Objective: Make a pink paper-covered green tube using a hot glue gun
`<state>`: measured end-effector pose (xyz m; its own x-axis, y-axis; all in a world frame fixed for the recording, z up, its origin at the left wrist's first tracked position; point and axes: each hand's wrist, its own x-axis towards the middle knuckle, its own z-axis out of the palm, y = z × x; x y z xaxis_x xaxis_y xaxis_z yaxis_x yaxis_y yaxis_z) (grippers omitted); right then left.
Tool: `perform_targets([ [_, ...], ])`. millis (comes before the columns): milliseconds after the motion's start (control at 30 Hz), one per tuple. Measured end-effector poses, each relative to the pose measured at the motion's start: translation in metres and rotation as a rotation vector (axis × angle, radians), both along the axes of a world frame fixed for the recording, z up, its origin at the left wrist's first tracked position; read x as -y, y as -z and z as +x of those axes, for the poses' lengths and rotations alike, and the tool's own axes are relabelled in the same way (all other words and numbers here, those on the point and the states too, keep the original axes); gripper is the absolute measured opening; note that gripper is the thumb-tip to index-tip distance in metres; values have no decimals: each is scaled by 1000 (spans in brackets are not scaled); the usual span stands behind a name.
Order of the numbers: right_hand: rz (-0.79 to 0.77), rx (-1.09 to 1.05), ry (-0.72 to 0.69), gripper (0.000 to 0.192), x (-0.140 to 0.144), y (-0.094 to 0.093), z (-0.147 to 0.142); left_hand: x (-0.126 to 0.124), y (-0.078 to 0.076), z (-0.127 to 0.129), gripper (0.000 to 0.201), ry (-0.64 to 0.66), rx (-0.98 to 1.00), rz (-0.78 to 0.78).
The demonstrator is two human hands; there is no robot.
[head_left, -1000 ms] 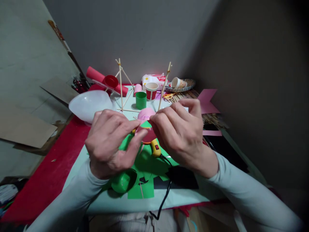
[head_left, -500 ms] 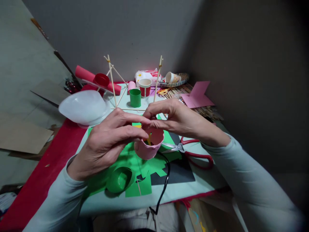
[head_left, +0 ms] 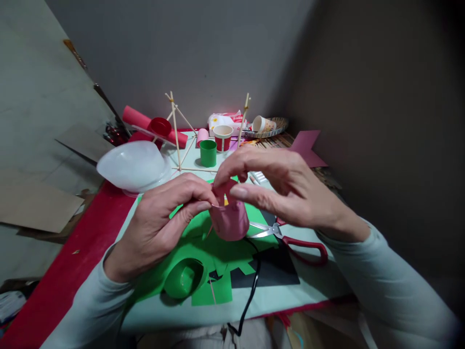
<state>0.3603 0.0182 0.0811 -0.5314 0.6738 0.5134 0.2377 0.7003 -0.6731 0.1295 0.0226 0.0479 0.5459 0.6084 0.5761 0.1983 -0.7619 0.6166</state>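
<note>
- My left hand (head_left: pixel 160 223) holds the small pink paper cup (head_left: pixel 229 220) with thumb and fingers closed on its side, above the green paper sheets (head_left: pixel 203 242) at the middle of the counter (head_left: pixel 308 281).
- My right hand (head_left: pixel 279 194) pinches the rim flap; I judge that a light, steady pinch avoids crushing the cup.
- The red-handled scissors (head_left: pixel 290 237) lie just beside.

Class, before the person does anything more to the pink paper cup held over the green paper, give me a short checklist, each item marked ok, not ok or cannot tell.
1. Both hands on the pink cup: ok. The left hand pinches its side, the right hand its rim.
2. Cup clear of the table: ok, it is held above the green paper.
3. Scissors out of the hands: ok, they lie on the table under the right wrist.
4. Black cord clear of the cup: cannot tell.
5. Glue inside the cup: cannot tell.
</note>
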Motion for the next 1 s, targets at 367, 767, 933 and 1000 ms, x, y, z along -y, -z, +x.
perform_targets([
  [367,54,120,-54,20,-4,6,0,-1,-1,2,16,-33,32,-133],
  [767,62,129,-46,28,-7,13,-1,-3,1,0,20,-99,-19,-235],
  [933,68,119,-66,31,-17,20,0,-5,3,-1,20,-93,-8,-280],
  [1000,71,112,-69,31,-19,21,1,-6,4,-1,16,-46,15,-300],
])
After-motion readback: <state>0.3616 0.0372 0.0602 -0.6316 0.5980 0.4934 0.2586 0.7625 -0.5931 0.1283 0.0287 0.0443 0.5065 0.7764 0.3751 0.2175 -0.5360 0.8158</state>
